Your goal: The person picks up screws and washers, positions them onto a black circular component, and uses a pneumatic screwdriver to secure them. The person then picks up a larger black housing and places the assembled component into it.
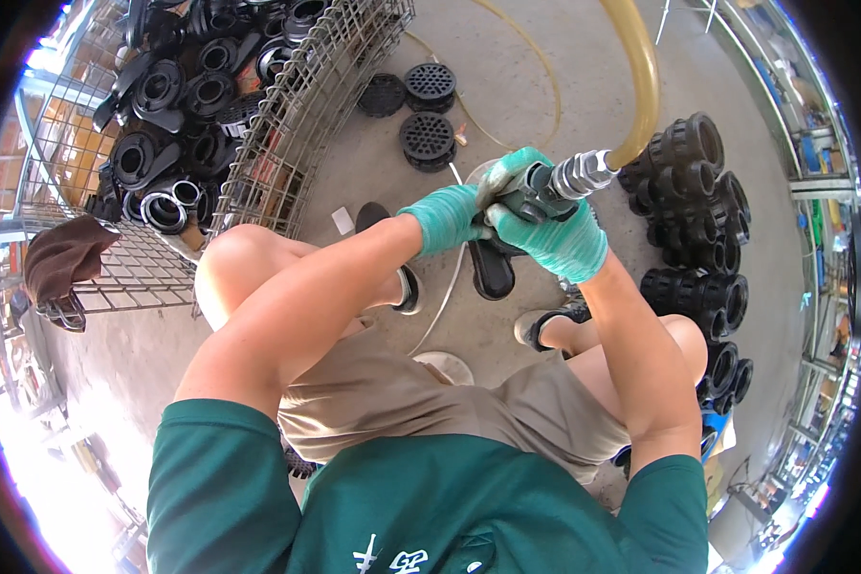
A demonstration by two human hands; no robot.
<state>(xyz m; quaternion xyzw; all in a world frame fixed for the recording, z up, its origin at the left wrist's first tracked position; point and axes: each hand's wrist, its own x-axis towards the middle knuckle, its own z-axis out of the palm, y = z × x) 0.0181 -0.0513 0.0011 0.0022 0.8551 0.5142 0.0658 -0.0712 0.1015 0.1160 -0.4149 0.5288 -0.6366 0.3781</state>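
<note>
Both my hands wear green gloves and meet in front of my knees. My right hand (559, 239) is closed around a dark air tool (533, 195) with a metal coupling (581, 175) and a yellowish hose (644, 86). My left hand (447, 218) is closed at the tool's left side, on a black plastic part (493, 272) whose rounded end sticks out below. The gloves and tool hide the rest of that part and where the tool meets it.
A wire cage (292, 105) at left holds many black ring-shaped parts (158, 91). Round perforated black pieces (428, 139) sit on the floor ahead. Stacks of black ribbed fittings (694, 230) line the right side. A brown cloth (67, 256) hangs at the cage's near corner.
</note>
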